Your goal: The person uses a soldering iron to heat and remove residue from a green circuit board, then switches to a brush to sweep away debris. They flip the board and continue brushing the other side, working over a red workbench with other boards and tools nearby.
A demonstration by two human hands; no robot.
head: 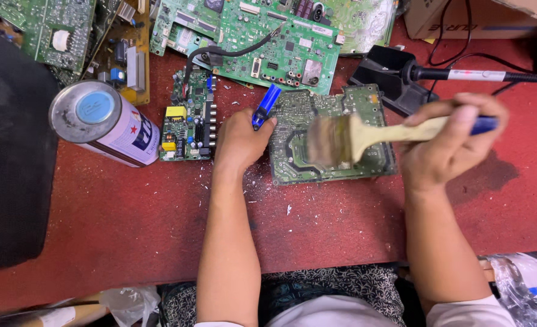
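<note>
Bristles blurring, we are sweeping a paintbrush [365,134] clamped in our right hand [447,142] across the circuit board [332,136], our left hand [239,140] closed on a blue tool [266,106] and steadying its edge.

Right hand [447,148] with paintbrush [353,138] over circuit board [329,136], left hand [241,142] gripping blue tool [266,104].

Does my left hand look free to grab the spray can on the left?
Probably not straight away: the left hand is already shut on a blue tool. The path over the red mat to the spray can looks free.
</note>
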